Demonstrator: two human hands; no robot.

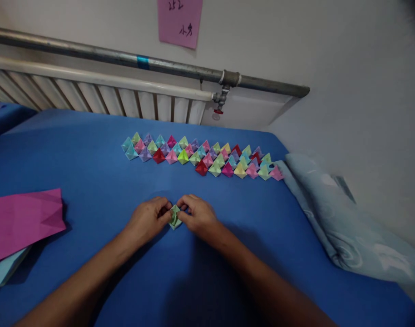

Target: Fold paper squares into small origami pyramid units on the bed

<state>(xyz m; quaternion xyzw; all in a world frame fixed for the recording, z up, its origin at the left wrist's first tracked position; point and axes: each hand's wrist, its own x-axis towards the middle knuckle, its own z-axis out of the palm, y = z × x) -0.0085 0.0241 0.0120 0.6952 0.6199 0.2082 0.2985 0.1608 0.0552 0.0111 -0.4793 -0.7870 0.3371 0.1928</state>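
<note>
A small light green folded paper piece lies on the blue surface, between my two hands. My left hand pinches its left side with thumb and fingers. From the right, my right hand grips the other side, its thumb on the paper's face. Beyond my hands, several folded paper diamonds in green, pink, red, blue, purple and yellow form touching rows.
Pink paper sheets lie at the left over light blue ones. A folded pale blue cloth rests along the right edge. Behind stand a white radiator and a metal pipe. A pink note hangs on the wall.
</note>
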